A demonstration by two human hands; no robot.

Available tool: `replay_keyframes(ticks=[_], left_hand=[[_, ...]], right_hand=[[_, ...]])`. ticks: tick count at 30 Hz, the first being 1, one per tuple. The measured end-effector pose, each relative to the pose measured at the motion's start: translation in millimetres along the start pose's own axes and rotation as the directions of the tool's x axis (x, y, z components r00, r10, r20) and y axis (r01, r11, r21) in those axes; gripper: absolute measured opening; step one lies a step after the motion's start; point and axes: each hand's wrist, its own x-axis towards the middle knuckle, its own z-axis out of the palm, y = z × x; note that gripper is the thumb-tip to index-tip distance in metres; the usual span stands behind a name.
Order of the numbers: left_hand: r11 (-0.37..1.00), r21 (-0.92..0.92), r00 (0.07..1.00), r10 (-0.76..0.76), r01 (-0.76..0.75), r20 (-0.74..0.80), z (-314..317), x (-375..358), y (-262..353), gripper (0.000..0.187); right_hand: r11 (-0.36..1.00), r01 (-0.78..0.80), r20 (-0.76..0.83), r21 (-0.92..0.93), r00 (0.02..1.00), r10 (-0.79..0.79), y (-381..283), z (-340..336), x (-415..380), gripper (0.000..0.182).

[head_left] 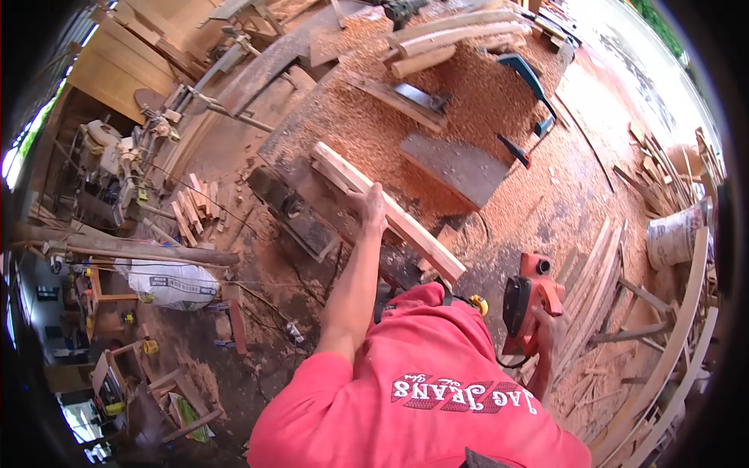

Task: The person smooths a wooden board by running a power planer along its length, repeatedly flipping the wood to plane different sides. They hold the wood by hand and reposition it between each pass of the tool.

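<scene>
A long pale wooden piece [421, 235] lies slantwise in front of my body, over the near edge of the workbench. My left hand [371, 207] is closed around it near the middle, arm stretched forward. At my right side, my right hand [551, 331] grips the handle of a red electric power planer [534, 298]. The planer is held apart from the wood, its black side facing left. Part of my right hand is hidden behind the planer's handle.
Wood shavings cover the bench, with a dark flat board [456, 168], a teal-framed tool [521, 72] and curved timbers [460, 35]. Long wooden strips [589, 281] and a white bucket [676, 235] stand at right. A white sack [173, 282] and offcuts [195, 204] lie left.
</scene>
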Motion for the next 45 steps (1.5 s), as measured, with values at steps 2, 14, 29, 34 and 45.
replay_keyframes(ticks=[2,14,29,34,45], left_hand=[[0.992,0.117,0.997,0.037,-0.045,0.069,2.9,-1.9,-6.8,0.073],[0.544,0.785,0.889,-0.141,-0.298,0.436,-25.1,4.2,83.6,0.103],[0.686,0.657,0.927,0.07,-0.313,0.369,-39.8,4.5,39.5,0.096],[0.87,0.466,0.905,-0.057,-0.163,0.422,-64.0,2.9,26.7,0.089],[0.636,0.744,0.951,-0.05,-0.206,0.305,-46.2,18.8,56.8,0.09]], right_hand=[[0.999,-0.022,0.029,-0.035,0.999,0.023,-15.7,-5.4,-8.2,0.017],[0.998,-0.002,0.178,-0.063,0.984,0.014,-56.1,-0.8,-13.4,0.021],[0.941,0.156,0.543,-0.3,0.839,0.034,-85.7,-2.9,-13.3,0.026],[0.893,0.287,0.619,-0.346,0.785,-0.013,-79.4,11.4,-8.4,0.029],[0.957,0.168,0.434,-0.238,0.899,-0.05,-107.7,-5.2,-9.1,0.023]])
